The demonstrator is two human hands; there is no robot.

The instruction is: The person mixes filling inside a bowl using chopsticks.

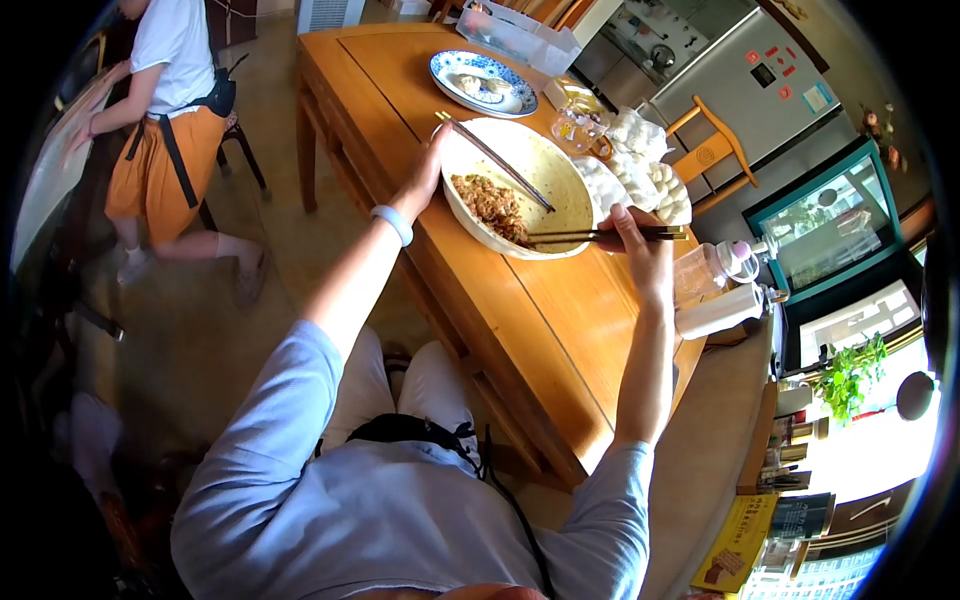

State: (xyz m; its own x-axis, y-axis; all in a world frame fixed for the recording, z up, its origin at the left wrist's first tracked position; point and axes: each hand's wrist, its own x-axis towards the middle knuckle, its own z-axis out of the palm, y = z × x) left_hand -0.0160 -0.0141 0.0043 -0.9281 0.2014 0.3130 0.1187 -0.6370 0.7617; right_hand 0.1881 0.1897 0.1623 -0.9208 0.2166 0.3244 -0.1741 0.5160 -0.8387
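A large cream bowl (572,185) stands on the wooden table, with brown minced filling (488,206) gathered in its left and lower part. My left hand (428,176) grips the bowl's left rim, fingers partly hidden behind it. In my right hand (640,245) is a pair of dark chopsticks (562,237), held closed together, tips at the filling. A second pair of chopsticks (495,158) lies across the bowl, from the upper rim near my left hand to the inner wall.
Behind the bowl is a blue-patterned plate (515,105) with dumplings. A glass mug (577,130), bagged white pieces (640,175), a clear bottle (698,275) and a paper roll (720,312) line the right side. A clear bin (510,35) stands farther back. A person (180,100) leans over at left.
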